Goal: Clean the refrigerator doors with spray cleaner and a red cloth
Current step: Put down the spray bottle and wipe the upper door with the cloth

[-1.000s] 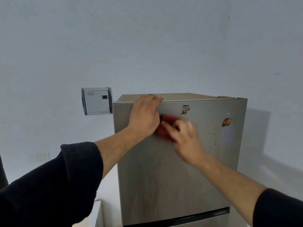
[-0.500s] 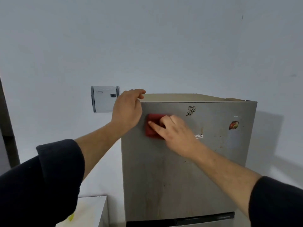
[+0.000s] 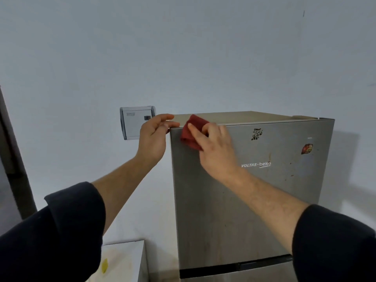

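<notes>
The fridge (image 3: 244, 210) is filling the right of the view, and the wiping is happening at the top left corner of its upper door, right where a stroke is running out of surface. Left of the fridge a box (image 3: 135, 123) is hanging on the wall, near enough that a hand slipping off the corner is risking a knock against it. The left hand (image 3: 153, 139) is holding nothing, its fingers loosely apart and their tips touching the fridge's top left corner, just beside the wiping, so a leftward stroke is likely bumping into it. The right hand (image 3: 217, 151) is clamping the cloth (image 3: 191, 135) in bent fingers, one finger lying straight across it, and pressing it to the door just under the fridge's top edge. Part of the cloth is poking above that edge, so a further upward push is probably folding it over and loosening the grip. Further right on the door, a black sticker (image 3: 257, 134) and a red sticker (image 3: 307, 148) are sitting among brown specks, and hard rubbing there is risking a torn or peeled edge. The spray is not showing, so a drying cloth may be smearing dirt rather than lifting it.
</notes>
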